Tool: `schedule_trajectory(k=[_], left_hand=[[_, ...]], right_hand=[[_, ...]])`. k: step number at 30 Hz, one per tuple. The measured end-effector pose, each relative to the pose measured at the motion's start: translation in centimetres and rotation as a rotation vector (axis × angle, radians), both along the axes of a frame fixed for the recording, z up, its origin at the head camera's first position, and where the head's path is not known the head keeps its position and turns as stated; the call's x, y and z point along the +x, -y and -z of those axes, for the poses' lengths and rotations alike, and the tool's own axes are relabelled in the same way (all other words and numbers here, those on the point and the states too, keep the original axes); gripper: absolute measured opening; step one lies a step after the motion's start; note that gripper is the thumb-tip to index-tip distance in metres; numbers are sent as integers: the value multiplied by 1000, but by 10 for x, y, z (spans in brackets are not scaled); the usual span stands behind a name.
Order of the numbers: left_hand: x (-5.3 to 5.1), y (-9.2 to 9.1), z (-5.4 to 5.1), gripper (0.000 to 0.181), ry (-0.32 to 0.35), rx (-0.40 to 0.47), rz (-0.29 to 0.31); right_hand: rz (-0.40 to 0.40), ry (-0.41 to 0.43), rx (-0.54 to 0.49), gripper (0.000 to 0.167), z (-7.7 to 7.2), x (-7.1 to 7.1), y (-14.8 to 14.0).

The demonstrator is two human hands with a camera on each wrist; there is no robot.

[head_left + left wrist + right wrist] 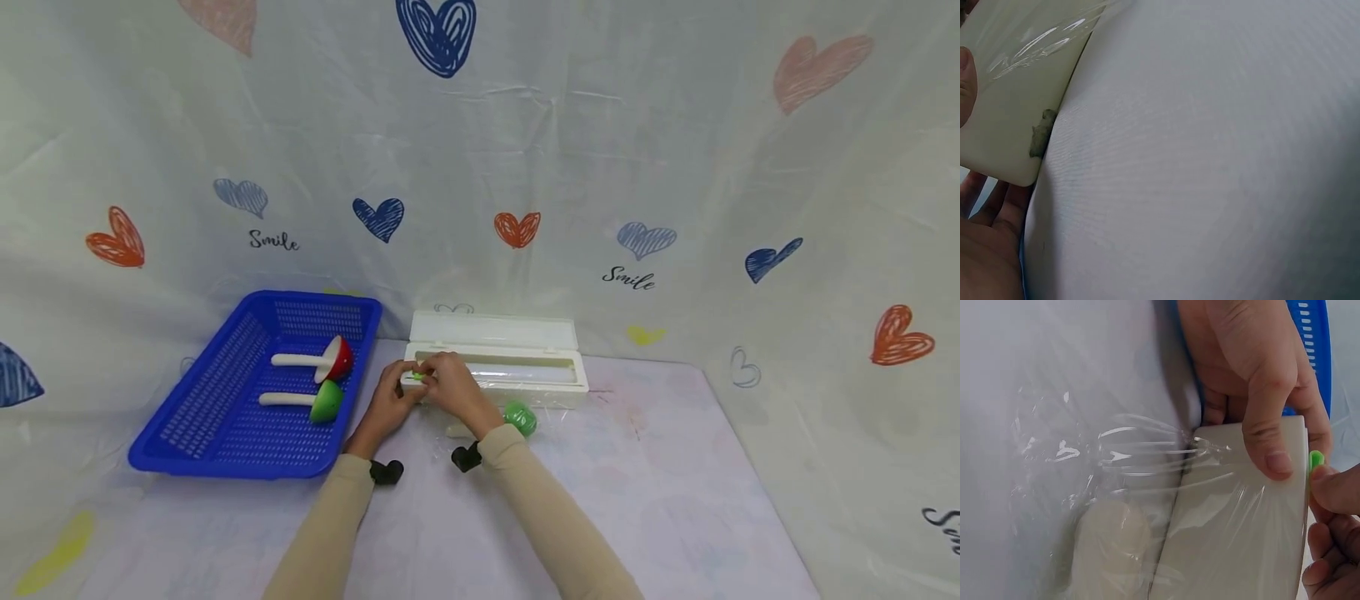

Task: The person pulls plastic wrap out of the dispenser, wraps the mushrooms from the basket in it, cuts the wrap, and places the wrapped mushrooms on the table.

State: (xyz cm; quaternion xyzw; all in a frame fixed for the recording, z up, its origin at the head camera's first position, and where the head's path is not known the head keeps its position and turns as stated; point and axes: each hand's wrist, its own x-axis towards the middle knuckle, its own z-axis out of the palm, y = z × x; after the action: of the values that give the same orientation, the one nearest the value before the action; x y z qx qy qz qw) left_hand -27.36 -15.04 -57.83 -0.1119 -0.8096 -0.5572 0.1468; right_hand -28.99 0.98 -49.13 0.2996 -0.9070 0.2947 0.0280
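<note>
A white cling film dispenser (pixel 551 395) lies on the table, its lid (pixel 495 331) raised and a film roll (pixel 517 372) inside. My left hand (pixel 390 408) grips the dispenser's left end, its thumb (pixel 1266 434) on the front wall and fingers behind. With thumb and fingertips my right hand (pixel 459 392) pinches a small green slide cutter (pixel 1316 458) at the box's top edge, near that end. Clear cling film (pixel 1141 447) hangs over the front wall and spreads across a green-capped toy mushroom (pixel 521 418), whose pale stem (pixel 1110 550) is partly hidden by my right forearm in the head view.
A blue perforated basket (pixel 161 446) stands left of the dispenser. In it lie a red-capped toy mushroom (pixel 341 358) and another green-capped toy mushroom (pixel 326 402). Behind the pale-covered table (pixel 675 483) hangs a white curtain (pixel 570 167) printed with hearts.
</note>
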Motion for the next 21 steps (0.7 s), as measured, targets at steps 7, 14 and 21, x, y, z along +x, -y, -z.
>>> schedule_trajectory(k=[7, 14, 21], left_hand=[[0, 0, 0, 35, -11, 29, 12], [2, 2, -8, 35, 60, 49, -14], [0, 0, -5, 34, 102, 64, 29]], right_hand=[[-1, -15, -12, 14, 2, -2, -9], [22, 11, -13, 12, 2, -6, -26], [32, 34, -11, 12, 2, -6, -38]])
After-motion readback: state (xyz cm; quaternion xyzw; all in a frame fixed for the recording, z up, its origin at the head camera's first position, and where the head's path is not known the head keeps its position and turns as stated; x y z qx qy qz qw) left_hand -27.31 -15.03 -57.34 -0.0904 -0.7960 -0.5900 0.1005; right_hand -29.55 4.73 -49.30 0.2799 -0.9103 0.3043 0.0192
